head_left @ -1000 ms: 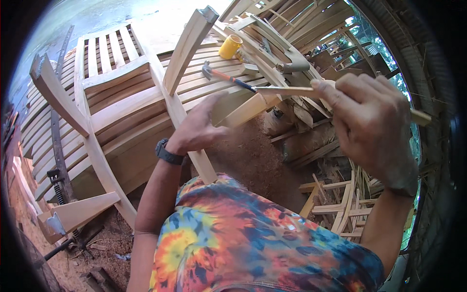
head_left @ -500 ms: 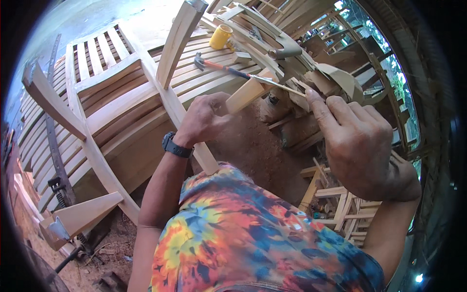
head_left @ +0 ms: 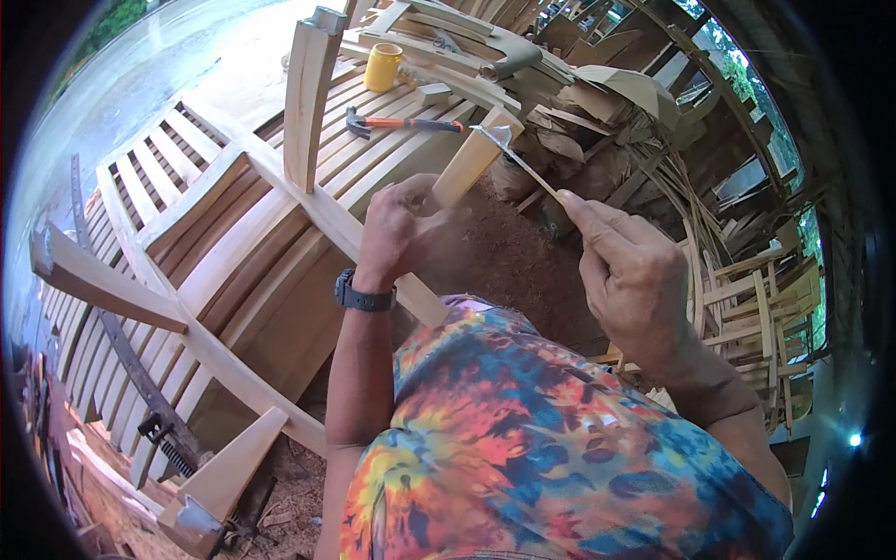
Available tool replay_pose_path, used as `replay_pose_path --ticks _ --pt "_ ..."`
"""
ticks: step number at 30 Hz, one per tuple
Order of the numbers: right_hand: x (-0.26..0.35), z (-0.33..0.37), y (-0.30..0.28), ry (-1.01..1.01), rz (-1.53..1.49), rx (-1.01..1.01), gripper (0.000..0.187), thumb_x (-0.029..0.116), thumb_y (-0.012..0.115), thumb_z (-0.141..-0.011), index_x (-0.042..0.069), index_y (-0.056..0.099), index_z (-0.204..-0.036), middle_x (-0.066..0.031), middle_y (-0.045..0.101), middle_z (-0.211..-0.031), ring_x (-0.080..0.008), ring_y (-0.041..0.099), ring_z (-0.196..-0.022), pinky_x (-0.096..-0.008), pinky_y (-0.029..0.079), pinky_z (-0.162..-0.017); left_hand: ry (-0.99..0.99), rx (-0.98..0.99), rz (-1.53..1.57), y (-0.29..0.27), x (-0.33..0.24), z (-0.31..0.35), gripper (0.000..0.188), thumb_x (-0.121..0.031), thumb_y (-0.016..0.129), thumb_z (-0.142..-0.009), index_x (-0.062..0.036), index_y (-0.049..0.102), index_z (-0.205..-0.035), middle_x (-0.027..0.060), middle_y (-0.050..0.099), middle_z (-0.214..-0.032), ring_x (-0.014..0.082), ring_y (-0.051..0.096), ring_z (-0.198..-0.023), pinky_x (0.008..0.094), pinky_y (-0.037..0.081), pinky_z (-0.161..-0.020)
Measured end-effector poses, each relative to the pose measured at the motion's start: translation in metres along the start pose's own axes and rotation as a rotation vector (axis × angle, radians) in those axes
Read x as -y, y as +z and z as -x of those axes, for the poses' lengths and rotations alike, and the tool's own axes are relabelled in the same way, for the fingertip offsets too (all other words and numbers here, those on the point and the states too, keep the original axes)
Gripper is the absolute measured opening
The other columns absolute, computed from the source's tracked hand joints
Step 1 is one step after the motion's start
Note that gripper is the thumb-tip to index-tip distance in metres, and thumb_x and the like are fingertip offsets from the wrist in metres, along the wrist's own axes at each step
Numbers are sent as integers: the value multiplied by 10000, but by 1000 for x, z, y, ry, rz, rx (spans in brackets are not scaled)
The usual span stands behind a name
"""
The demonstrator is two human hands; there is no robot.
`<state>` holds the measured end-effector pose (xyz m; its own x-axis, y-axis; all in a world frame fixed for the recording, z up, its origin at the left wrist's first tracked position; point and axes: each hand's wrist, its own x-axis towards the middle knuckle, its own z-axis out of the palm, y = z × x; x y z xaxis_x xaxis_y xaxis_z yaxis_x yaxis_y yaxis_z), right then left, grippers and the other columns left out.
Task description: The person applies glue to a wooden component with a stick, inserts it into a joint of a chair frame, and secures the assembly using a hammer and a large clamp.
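Note:
My right hand (head_left: 635, 271) pinches a thin stick (head_left: 534, 175) between thumb and fingers. The stick's far tip touches the end face of a short wooden leg (head_left: 465, 170), where a whitish smear shows. My left hand (head_left: 401, 229) curls its fingers around the lower part of that leg, which it partly hides. The leg rises from a pale wooden chair frame (head_left: 210, 359) lying over slats. Three more legs stand up from the frame: a far one (head_left: 310, 103), a left one (head_left: 103, 280) and a near one (head_left: 229, 471); whitish patches mark their ends.
Beyond my hands a claw hammer (head_left: 401, 123) with an orange and black handle lies on the slats (head_left: 345, 145). Behind it stand a yellow jar (head_left: 383, 67) and a small wood block (head_left: 432, 93). A metal bar clamp (head_left: 131, 364) runs along the left. Wood offcuts (head_left: 621, 89) pile up at the right.
My right hand has moved left and slightly down, carrying the stick's tip across the leg's end. The view has shifted; my left hand keeps its place at the leg.

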<state>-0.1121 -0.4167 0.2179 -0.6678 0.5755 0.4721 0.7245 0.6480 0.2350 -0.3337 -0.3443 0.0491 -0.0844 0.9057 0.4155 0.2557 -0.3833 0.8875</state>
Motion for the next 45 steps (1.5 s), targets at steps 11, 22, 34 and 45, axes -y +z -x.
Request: replay_pose_path --ticks 11,22,34,45 --pt "0 -7 2 41 -68 -101 404 -29 653 -798 68 721 -1185 -117 719 -1053 -299 664 -810 -403 560 -742 39 -6 37 0 5 -2 352 -193 799 -775 -11 735 -1068 27 691 -787 92 604 -706 280 506 -681" --pt "3 -8 2 74 -87 -96 358 -24 657 -792 51 737 -1133 -100 712 -1043 -302 654 -822 -398 556 -754 3 7 56 -1 2 -2 323 -201 798 -765 -23 742 -1029 2 632 -715 79 541 -650 276 463 -623" --pt "2 -4 5 89 -202 -61 337 -47 648 -809 28 737 -1125 -134 721 -1024 -317 686 -876 -399 562 -788 0 42 48 -6 -5 -4 302 -190 809 -769 -14 737 -1004 0 606 -686 83 528 -636 276 458 -617" --pt "-5 10 0 157 -215 -72 340 -52 660 -795 44 746 -1109 -108 708 -1008 -297 661 -837 -372 551 -737 71 22 -41 -4 6 -4 313 -182 811 -777 -14 738 -1031 10 649 -728 73 548 -666 274 474 -637"
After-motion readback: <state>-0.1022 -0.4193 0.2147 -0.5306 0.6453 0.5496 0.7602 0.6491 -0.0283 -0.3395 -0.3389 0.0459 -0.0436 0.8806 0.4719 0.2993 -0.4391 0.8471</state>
